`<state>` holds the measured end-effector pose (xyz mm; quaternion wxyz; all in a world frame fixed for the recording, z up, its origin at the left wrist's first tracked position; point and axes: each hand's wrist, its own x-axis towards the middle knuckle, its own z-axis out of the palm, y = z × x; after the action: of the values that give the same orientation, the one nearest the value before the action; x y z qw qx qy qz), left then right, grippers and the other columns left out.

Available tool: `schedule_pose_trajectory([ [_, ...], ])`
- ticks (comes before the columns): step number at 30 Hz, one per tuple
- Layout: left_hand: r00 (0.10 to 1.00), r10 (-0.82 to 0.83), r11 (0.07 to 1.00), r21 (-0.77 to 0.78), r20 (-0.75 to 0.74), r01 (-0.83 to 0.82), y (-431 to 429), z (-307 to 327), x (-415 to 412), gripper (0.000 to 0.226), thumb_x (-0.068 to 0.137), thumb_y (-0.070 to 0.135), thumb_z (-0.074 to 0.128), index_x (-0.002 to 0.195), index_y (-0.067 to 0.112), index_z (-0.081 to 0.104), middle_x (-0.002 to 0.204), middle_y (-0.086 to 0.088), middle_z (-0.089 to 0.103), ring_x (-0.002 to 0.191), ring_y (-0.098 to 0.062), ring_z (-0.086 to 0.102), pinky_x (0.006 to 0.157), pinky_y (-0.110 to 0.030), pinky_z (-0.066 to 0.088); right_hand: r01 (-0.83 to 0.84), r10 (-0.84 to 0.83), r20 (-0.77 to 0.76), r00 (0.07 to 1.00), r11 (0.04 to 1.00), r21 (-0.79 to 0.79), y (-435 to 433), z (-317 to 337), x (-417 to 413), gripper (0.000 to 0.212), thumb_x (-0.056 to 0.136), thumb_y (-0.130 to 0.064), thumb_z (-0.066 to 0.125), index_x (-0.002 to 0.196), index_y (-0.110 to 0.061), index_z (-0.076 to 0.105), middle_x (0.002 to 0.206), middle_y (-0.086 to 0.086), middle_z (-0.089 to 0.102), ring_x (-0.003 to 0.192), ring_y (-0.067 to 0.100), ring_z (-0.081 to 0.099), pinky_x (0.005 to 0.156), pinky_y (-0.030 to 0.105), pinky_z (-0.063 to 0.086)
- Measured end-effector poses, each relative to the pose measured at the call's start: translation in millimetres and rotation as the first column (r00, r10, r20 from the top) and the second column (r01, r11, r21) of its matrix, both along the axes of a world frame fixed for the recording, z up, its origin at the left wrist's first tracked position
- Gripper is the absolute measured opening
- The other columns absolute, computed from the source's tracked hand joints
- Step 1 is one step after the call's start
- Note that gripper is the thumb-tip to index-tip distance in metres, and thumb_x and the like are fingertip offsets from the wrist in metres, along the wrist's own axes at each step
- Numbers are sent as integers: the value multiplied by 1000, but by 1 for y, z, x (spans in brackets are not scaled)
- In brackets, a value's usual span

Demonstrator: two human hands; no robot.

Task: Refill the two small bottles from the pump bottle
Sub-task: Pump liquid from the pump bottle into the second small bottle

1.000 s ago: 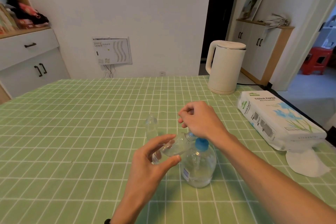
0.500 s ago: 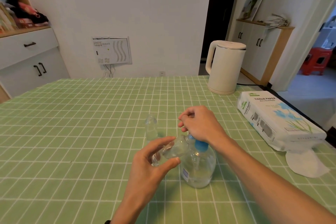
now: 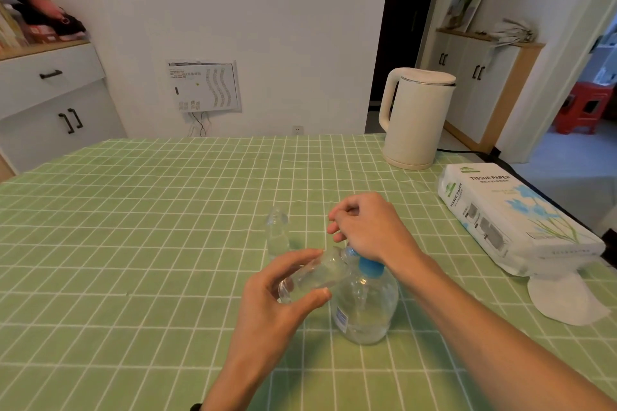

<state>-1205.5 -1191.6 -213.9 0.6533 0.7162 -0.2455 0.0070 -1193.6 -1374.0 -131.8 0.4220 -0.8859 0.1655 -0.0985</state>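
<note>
Since a second ago the right hand (image 3: 370, 227) has sunk a little lower over the pump; in the last half second almost nothing has shifted.

At the far left, beyond the table, a white cabinet with black handles (image 3: 50, 93) stands against the wall. The green tabletop with a white grid pattern (image 3: 133, 243) carries everything else. Left of centre, an upright small clear bottle (image 3: 277, 230) stands alone, touched by neither of the hands and just beyond the left one.

The left hand (image 3: 270, 307) reaches in from the bottom edge. Its thumb and fingers grip a tilted small clear bottle (image 3: 314, 274) by its lower end. That bottle is held off the tabletop, lying almost on its side, with its mouth pointing right and up against the blue spout. Just right of it, the round clear pump bottle with a blue collar (image 3: 367, 307) stands on the tabletop; its liquid level is hard to read.

The right hand lies over the pump head and hides it. Its fingers are curled, but I cannot tell whether they close round the head or only press on it.

Farther right, a cream electric kettle (image 3: 417, 117) stands near the far edge. A white pack of tissue paper printed with blue flowers (image 3: 507, 210) lies along the right side. A loose white tissue sheet (image 3: 564, 300) pokes out from under its near end.
</note>
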Motion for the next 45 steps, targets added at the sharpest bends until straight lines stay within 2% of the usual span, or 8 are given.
schedule_pose_trajectory([
  [5,1000,6,1000,6,-8,-6,1,0,-1,51,66,39,88,115,49,78,119,17,80,118,-5,72,100,-19,55,17,-16,19,1000,1000,-19,0,1,-1,25,101,-18,58,86,-14,78,80,-2,81,74,16,78,78,47,65],
  [10,999,9,1000,-13,-46,-10,1,3,-3,51,67,40,88,117,45,78,120,14,80,118,-11,73,104,-49,56,10,-9,13,1000,997,-77,1,8,-1,22,100,-21,58,88,-15,76,80,0,81,79,24,78,78,52,65],
  [13,999,16,1000,-14,-48,-17,0,7,-2,51,67,39,88,117,44,78,120,13,80,118,-13,73,105,-55,55,12,-9,26,1000,991,-133,2,12,1,21,98,-23,59,86,-18,76,80,1,80,82,28,77,76,52,64],
  [18,999,11,1000,-13,-44,-12,-1,4,-1,50,67,38,88,116,44,78,119,13,80,116,-12,74,103,-51,57,29,-26,32,999,995,-98,0,8,2,22,98,-20,58,87,-13,76,80,2,80,80,27,78,78,52,64],
  [23,1000,-3,1000,-3,-27,3,0,-2,-1,50,68,29,90,115,43,79,119,14,80,116,-7,74,100,-29,58,19,-19,-3,1000,999,-48,1,0,0,24,101,-18,58,86,-16,77,82,-5,80,76,16,78,80,49,65],
  [33,999,21,1000,18,-27,-21,0,4,-1,50,69,29,90,114,46,78,117,16,80,114,-7,74,98,-33,55,10,-11,-16,1000,996,-93,2,9,-1,24,97,-20,57,92,-6,76,84,7,81,84,32,78,79,54,64],
  [39,999,27,1000,16,-26,-27,0,5,0,50,68,35,89,116,45,78,119,16,80,117,-10,74,101,-48,57,15,-14,21,1000,998,-56,-1,7,1,24,99,-17,59,85,-13,78,79,-2,80,76,17,79,79,48,66],
  [45,1000,20,1000,16,-24,-20,0,0,0,51,65,41,88,115,47,78,118,16,80,117,-8,73,102,-37,54,23,-23,15,1000,999,-28,0,-1,0,25,101,-15,57,87,-13,78,82,-4,80,75,12,78,78,47,66],
])
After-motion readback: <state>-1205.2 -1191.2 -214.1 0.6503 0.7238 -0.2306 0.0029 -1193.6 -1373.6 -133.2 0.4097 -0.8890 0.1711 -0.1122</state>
